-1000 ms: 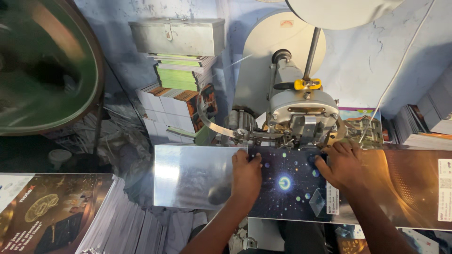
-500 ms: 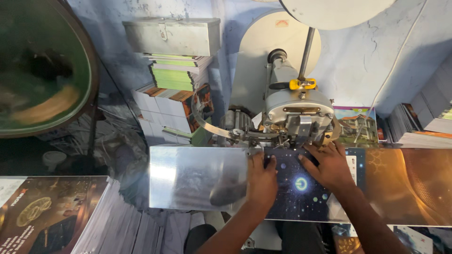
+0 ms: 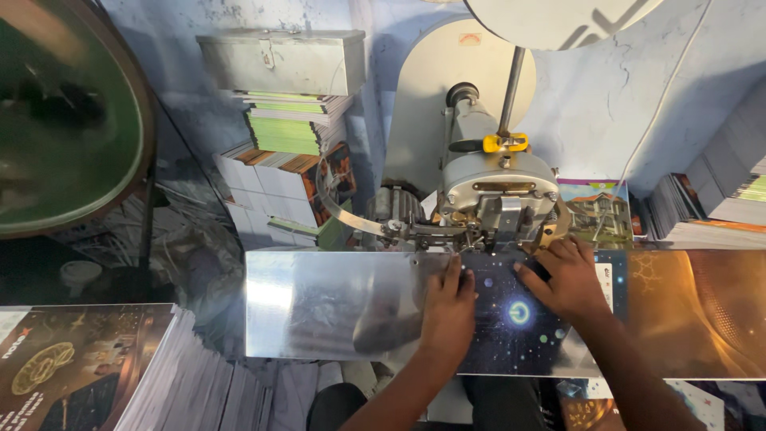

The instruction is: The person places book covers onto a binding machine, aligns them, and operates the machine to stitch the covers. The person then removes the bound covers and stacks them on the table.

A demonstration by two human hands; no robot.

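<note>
A dark booklet [image 3: 519,319] with a starry cover is laid flat on the shiny metal worktop [image 3: 335,303], directly below the head of the grey stitching machine [image 3: 495,191]. The left hand [image 3: 448,307] is pressed open, fingers spread, on the booklet's left edge; the right hand [image 3: 566,275] is laid flat on its upper part, just beneath the machine head. A stack of printed covers [image 3: 80,367] is seen well left of the machine.

Single head view, looking steeply down, close over metal table [image 3: 319,303]; machine [image 3: 495,191] upper centre, wall behind.
</note>
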